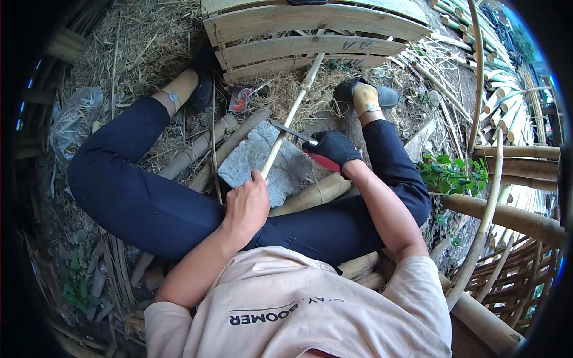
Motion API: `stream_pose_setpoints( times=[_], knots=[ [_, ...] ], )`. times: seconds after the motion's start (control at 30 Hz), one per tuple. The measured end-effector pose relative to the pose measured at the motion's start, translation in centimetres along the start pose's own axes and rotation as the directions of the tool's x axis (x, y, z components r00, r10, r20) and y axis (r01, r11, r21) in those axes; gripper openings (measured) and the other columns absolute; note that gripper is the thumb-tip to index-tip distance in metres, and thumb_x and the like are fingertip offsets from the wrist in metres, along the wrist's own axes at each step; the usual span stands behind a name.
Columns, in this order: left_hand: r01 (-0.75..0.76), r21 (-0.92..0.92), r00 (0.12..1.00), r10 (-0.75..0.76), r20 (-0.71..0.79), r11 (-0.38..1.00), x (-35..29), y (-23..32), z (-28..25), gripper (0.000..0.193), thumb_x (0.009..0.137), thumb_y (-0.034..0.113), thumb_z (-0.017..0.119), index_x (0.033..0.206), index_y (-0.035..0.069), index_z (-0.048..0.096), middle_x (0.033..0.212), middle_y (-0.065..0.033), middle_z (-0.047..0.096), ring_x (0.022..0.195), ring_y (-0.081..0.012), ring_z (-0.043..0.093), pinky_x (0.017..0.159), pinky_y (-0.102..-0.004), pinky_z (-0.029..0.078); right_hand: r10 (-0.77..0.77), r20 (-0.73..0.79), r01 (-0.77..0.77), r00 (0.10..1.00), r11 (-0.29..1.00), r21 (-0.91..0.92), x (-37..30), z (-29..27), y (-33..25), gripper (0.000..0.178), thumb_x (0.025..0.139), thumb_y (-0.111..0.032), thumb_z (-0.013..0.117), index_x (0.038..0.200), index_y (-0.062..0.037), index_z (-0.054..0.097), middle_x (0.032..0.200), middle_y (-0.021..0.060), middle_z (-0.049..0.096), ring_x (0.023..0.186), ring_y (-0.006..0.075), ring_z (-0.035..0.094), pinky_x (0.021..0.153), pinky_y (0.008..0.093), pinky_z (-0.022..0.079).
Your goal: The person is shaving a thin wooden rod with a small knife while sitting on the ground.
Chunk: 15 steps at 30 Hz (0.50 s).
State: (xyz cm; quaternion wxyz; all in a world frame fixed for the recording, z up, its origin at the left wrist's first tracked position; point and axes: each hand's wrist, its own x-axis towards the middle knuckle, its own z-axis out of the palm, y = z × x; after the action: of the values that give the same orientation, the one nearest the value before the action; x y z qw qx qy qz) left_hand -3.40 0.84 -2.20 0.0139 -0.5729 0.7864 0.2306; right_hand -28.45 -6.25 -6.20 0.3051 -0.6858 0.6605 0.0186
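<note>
We cannot see the near end of the thin bamboo stick [292, 113], which vanishes inside the left hand [246, 206]. The knife [301, 143] shows only its blade; the right hand [333, 147] (in a dark glove) covers most of the red handle. The bamboo slat panel [310, 36] is cut off at the top edge, and the grey stone [262, 164] lies partly under the stick.
</note>
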Motion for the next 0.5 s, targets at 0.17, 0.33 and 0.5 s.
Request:
stream_pose_setpoints(
  times=[0.17, 0.33, 0.5],
  knots=[
    [0.012, -0.043, 1.0, -0.012, 0.009, 0.999, 0.1, 0.0, -0.4, 0.025, 0.103, 0.019, 0.05, 0.101, -0.005, 0.057, 0.072, -0.0248, 0.069, 0.071, -0.0418, 0.072, 0.063, -0.0489, 0.059, -0.136, 0.111, 0.138, 0.985, 0.99, -0.017, -1.8, 1.1, -3.3, 0.038, 0.087, -0.044, 0.064, 0.101, -0.0112, 0.076, 0.095, 0.0204, 0.073, 0.092, 0.0391, 0.07, 0.087, 0.047, 0.055],
    [0.001, -0.039, 1.0, -0.001, 0.005, 0.999, 0.0, -0.2, -0.2, 0.025, 0.103, 0.02, 0.05, 0.101, -0.004, 0.057, 0.072, -0.0254, 0.069, 0.071, -0.0424, 0.072, 0.063, -0.0492, 0.059, -0.111, 0.098, 0.114, 0.989, 0.993, -0.027, -1.4, 2.5, -3.1, 0.032, 0.082, -0.038, 0.066, 0.095, -0.0107, 0.077, 0.091, 0.0201, 0.073, 0.089, 0.0382, 0.071, 0.085, 0.0459, 0.056],
    [0.02, -0.094, 1.0, -0.018, 0.026, 0.995, -0.2, -0.2, -0.6, 0.024, 0.103, 0.019, 0.051, 0.101, -0.005, 0.054, 0.071, -0.0273, 0.066, 0.072, -0.047, 0.068, 0.066, -0.0545, 0.055, -0.113, 0.085, 0.124, 0.99, 0.982, -0.144, -1.1, 2.3, -3.2, 0.026, 0.08, -0.031, 0.065, 0.093, -0.0112, 0.077, 0.09, 0.0193, 0.073, 0.087, 0.0378, 0.072, 0.082, 0.0467, 0.057]
  ],
)
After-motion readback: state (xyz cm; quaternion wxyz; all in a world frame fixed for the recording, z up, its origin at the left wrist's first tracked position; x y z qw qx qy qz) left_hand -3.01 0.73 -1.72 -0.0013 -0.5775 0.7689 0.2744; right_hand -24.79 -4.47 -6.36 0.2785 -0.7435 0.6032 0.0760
